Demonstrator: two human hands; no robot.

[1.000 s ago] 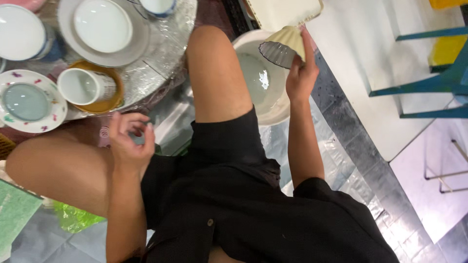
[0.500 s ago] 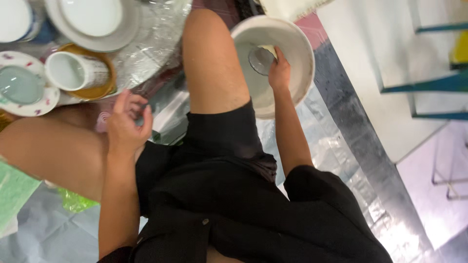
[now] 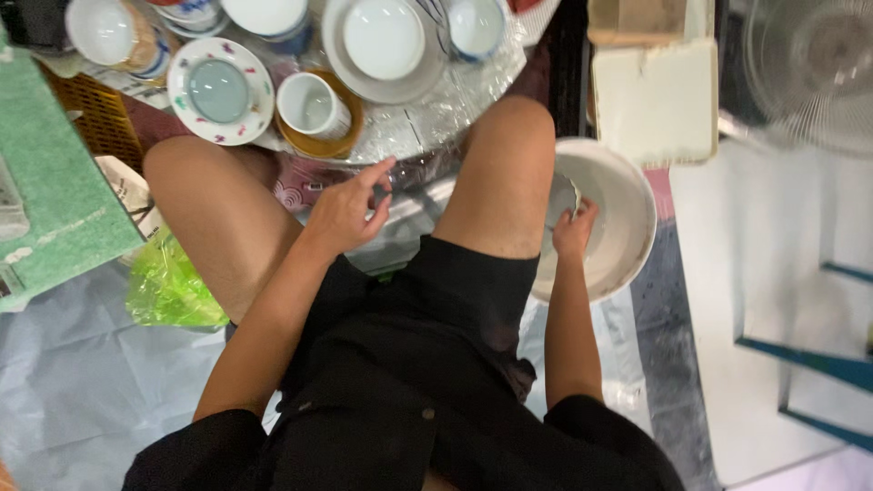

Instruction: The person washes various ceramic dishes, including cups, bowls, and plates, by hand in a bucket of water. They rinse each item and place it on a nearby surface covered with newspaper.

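I sit with both knees up. My right hand [image 3: 573, 229] reaches down into a white basin [image 3: 627, 205] on the floor beside my right knee. It is closed on a clear glass [image 3: 563, 194], which that knee partly hides. Between my knees, my left hand [image 3: 350, 207] hovers with fingers apart, index finger stretched out, holding nothing I can see. Just beyond it a white mug [image 3: 312, 103] stands on a brown saucer, on a plastic-covered surface.
Beyond my knees are a floral saucer [image 3: 218, 91], a grey plate with a white bowl [image 3: 382, 41] and a blue-and-white cup [image 3: 477, 25]. A green bag [image 3: 173, 289] and a green board [image 3: 55, 191] lie left. A cream slab [image 3: 655, 100], a fan [image 3: 809, 64] and blue chair legs [image 3: 800, 364] are right.
My right hand brought the glass down from above the basin into it. The view tilted, showing more crockery. My left hand stayed between my knees, with its index finger extended now.
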